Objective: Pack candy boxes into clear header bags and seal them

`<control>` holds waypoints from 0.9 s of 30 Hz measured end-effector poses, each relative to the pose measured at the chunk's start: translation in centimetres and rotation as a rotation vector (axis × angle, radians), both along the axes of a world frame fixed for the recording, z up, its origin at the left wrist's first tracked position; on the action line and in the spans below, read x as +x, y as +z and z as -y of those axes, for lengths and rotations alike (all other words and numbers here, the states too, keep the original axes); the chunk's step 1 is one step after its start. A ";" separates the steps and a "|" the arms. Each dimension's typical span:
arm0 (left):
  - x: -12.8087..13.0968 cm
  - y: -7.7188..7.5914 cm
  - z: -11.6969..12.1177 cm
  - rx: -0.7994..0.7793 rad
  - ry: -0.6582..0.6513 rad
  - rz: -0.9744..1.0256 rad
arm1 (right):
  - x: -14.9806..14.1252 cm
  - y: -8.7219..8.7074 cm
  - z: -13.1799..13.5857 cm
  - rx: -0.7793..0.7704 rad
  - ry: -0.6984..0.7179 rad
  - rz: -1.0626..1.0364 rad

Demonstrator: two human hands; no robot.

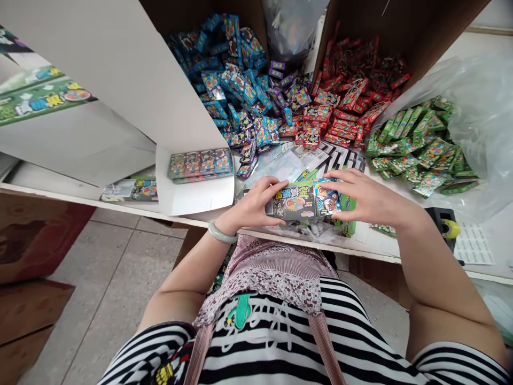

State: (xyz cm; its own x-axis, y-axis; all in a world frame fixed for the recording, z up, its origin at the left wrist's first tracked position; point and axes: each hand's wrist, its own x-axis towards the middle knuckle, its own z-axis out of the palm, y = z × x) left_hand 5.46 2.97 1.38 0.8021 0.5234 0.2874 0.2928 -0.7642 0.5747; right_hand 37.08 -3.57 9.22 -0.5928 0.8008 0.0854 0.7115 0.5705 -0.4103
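1 dark box (pixel 296 202) was gripped by the left hand (pixel 256 205) over the counter's (pixel 365 239) front edge; 1 blue packet (pixel 326 197) was pinched by the right hand's (pixel 363 197) fingers at the box's right end. Large yellow Chinese characters (pixel 304 191) marked the box, wording not fully legible.

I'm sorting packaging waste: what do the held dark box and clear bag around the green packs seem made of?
Dark box: probably printed card, fairly matte; flat face, straight edges.
Clear bag: likely thin plastic film, glossy; see-through, wrinkled.
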 end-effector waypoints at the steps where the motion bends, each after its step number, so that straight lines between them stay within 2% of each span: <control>1: 0.0 0.0 0.1 -0.006 0.000 0.003 | 0.0 0.1 -0.1 -0.002 -0.001 0.005; 10: 0.2 0.1 0.3 -0.117 -0.010 -0.002 | 0.4 1.3 0.6 -0.083 0.009 -0.013; 15: 0.0 0.1 0.3 -0.126 0.006 0.015 | 0.5 1.9 1.1 -0.110 0.032 -0.045; 22: 0.1 0.2 0.6 -0.096 -0.056 0.004 | -0.1 1.4 0.2 -0.140 0.035 -0.044; 27: 0.9 0.1 1.0 -0.159 -0.014 0.033 | -0.7 1.0 -0.6 -0.140 0.002 -0.037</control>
State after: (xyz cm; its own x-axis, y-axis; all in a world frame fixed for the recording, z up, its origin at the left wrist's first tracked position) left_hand 6.33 1.96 1.48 0.8010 0.5536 0.2278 0.2622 -0.6665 0.6978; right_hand 36.36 -2.94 10.20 -0.5933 0.8050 -0.0058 0.6933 0.5073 -0.5119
